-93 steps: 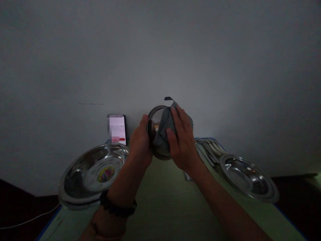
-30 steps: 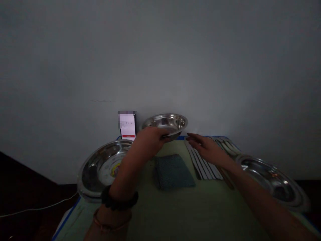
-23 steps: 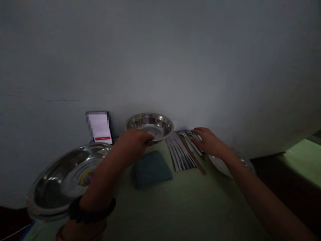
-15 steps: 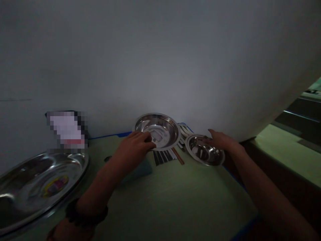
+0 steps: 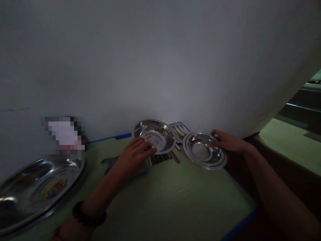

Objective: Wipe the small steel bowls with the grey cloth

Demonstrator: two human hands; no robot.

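Observation:
My left hand is closed on the near left rim of a shiny steel bowl, which sits close to the wall. Over at the right, my right hand grips the right rim of a second steel bowl, its thumb inside. A double rim shows there, so bowls may be nested. Several white-handled spoons lie behind and between the two bowls. Dark-handled cutlery and brown chopsticks stick out in front of the left bowl. A dark cloth lies partly hidden under my left forearm.
A large oval steel tray with a colourful sticker stands at the left. Behind it, a blurred-out panel leans against the wall. Blue tape edges the green table. Another green surface lies at the right.
My right hand has closed on the right bowl's rim, where its fingers were stretched over it before. The left bowl has shifted slightly left with my left hand, showing more of the spoons.

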